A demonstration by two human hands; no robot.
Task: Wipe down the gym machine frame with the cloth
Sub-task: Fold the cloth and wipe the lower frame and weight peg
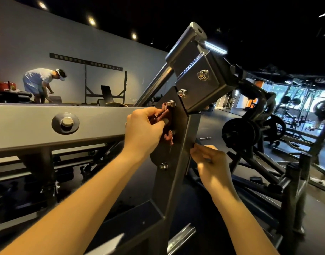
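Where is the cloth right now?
Head view, centre: the reddish cloth is bunched in the left hand, pressed against the dark bracket plate just below a bolt; the right hand holds the upright to its right.

Dim gym, ceiling spotlights (91, 21), bright windows right, fisheye-curved edges.

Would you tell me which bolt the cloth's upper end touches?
The third bolt from the top, just above the left hand; the cloth reaches it.

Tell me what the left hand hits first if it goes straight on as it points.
The frame's dark bolted plate: the cloth in the left hand seems pressed against it, though depth is unclear.
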